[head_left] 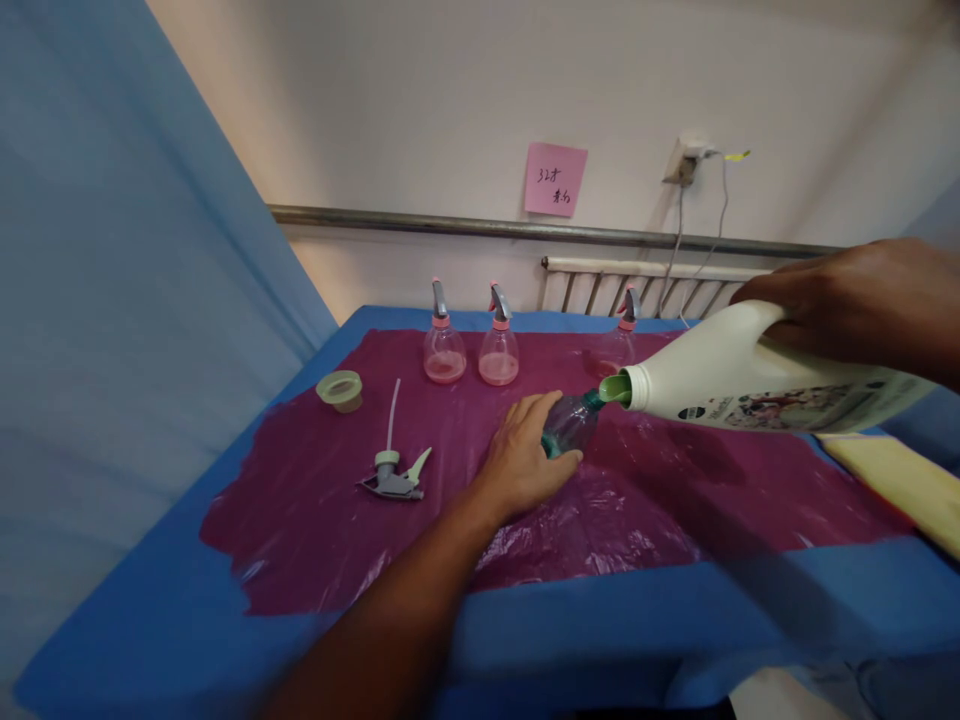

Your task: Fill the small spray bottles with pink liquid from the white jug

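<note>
Within clasped left fingers [534, 407], green bottle [576, 420]; right fingers [772, 290] clamped round white jug [750, 385].

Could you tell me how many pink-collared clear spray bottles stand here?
3 spray bottles: two side by side at back centre, one farther right behind the white plastic jug. Others may be hidden.

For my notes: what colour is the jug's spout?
Light green; the spout shows best in head view.
</note>
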{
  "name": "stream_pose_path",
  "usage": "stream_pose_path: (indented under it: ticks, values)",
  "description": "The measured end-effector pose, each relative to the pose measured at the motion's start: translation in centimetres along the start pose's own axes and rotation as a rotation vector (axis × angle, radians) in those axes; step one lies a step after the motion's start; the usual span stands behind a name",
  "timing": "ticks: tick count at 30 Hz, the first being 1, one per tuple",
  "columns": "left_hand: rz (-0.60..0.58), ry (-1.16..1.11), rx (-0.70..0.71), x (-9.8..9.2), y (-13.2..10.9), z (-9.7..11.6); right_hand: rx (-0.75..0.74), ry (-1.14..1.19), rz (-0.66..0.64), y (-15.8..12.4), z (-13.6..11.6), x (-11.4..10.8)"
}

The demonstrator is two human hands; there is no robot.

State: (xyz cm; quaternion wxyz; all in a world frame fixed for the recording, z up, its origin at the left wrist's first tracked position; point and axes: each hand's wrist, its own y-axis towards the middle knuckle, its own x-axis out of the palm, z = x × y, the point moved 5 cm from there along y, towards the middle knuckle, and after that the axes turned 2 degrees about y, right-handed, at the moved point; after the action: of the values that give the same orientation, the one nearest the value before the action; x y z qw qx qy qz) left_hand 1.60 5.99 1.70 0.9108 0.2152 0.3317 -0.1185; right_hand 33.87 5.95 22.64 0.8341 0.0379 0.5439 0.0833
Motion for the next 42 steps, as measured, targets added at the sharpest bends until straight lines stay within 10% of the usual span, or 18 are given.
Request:
stream_pose_path:
  ticks: [42]
  values:
    - [0.008,0.007,0.011,0.0,0.0,0.0,0.04,0.029,-0.04,-0.1,-0.9,-1.3]
